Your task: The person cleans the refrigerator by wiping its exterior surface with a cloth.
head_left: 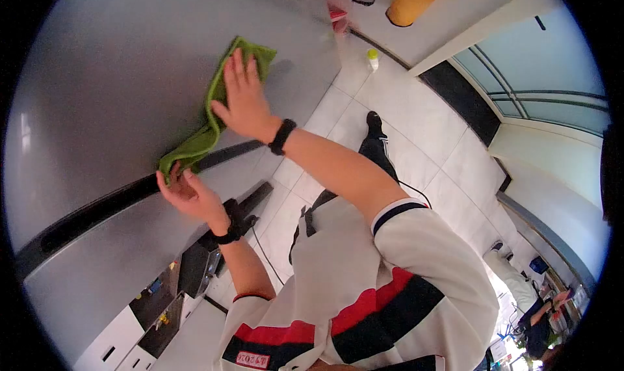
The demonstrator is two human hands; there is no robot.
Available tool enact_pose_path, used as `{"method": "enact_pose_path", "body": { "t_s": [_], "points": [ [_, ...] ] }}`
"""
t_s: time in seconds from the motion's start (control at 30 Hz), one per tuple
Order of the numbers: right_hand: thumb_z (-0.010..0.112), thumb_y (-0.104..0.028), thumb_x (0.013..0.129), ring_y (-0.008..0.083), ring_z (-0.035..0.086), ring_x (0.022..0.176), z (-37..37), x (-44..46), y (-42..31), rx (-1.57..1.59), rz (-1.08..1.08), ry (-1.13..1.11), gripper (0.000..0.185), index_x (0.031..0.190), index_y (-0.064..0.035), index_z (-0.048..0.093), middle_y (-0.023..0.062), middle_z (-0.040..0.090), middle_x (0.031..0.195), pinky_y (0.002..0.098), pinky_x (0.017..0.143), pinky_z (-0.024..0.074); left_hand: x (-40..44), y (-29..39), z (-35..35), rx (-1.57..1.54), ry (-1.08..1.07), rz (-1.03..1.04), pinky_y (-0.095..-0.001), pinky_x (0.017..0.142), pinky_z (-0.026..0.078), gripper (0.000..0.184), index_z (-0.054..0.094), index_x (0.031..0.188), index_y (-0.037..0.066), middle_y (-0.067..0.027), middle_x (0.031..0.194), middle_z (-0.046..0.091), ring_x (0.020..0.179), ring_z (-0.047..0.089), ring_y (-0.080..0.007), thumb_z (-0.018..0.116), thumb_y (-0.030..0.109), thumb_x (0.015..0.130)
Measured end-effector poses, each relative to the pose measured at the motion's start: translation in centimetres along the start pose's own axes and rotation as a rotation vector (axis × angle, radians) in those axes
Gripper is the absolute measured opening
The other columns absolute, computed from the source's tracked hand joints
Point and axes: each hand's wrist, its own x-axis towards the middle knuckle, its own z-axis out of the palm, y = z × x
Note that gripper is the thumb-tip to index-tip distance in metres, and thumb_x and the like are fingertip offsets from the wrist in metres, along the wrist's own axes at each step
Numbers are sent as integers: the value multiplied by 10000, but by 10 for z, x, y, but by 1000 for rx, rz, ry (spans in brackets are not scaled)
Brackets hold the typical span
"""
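While the right hand lies flat on a crumpled green fabric cloth, fingers extended and slightly spread, the left hand grips its lower end, fingers curled. Cloth is under the right fingers, against a smooth grey panel. Long black strip runs just beside the left fingers.

From my remote feed, I read this as a home, though I can't pin down which room. I see pale floor tiles, a large grey door panel that looks like a refrigerator's, white drawers with dark slot handles, and a glass door with curved bars beyond a black threshold.
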Motion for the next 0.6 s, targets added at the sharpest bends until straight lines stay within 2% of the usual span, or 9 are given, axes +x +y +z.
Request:
{"method": "enact_pose_path", "body": {
  "t_s": [0.07,0.1,0.17,0.2,0.3,0.4,0.5,0.53,0.6],
  "points": [
    [569,-404,886,501,105,1386,-11,-8,33,-9,14,-33,862,1438,103,144,290,73,1525,525,1142,156,-15,-1,20,-36,-14,-11,-311,910,440,520,312,1407,40,-192,1186,547,1094,535,-211,522,28,931],
    [564,-401,888,502,108,1385,26,-11,-4,108,92,-14,856,1437,106,146,291,75,1524,518,1142,158,14,-1,-25,78,-44,31,-310,900,446,516,315,1405,47,-191,1183,552,1086,541,-213,526,36,935],
    [554,-395,894,503,115,1381,29,-20,26,118,177,-12,844,1434,111,149,293,78,1523,505,1144,161,4,-9,-11,102,-49,6,-308,882,460,506,322,1402,61,-188,1176,560,1069,552,-216,534,52,943],
    [558,-390,891,496,115,1385,22,-26,32,92,168,6,834,1444,87,156,281,87,1526,545,1133,151,0,-13,-11,95,-56,5,-308,880,459,507,319,1403,60,-188,1177,560,1067,552,-215,532,50,943],
    [563,-386,888,483,110,1392,16,-29,22,-93,177,-24,827,1455,61,160,261,100,1531,583,1121,135,3,-19,-21,93,-65,33,-306,870,457,507,314,1399,44,-194,1186,552,1066,548,-211,523,32,937],
    [573,-389,876,480,118,1393,3,-5,15,-35,152,97,827,1462,36,172,249,127,1531,614,1108,118,3,-15,-17,75,-44,21,-300,850,455,503,317,1389,19,-208,1203,538,1067,544,-206,515,6,927],
    [584,-389,863,486,137,1385,-18,37,-2,127,-60,244,827,1457,35,195,247,152,1527,612,1108,121,6,-3,-10,86,-40,30,-293,840,456,501,315,1389,23,-209,1205,539,1057,546,-204,514,10,930],
    [613,-327,849,506,123,1381,-28,49,-13,163,-138,249,833,1465,24,176,268,135,1524,613,1105,117,8,-1,-8,78,-25,41,-292,841,456,500,313,1390,26,-209,1205,540,1056,545,-203,512,12,932],
    [620,-339,843,512,119,1380,-40,70,-29,192,-251,294,840,1463,22,184,270,130,1524,619,1104,116,11,7,-3,75,0,56,-291,841,455,506,306,1395,34,-208,1203,544,1053,545,-200,513,17,934]
  ]
}}
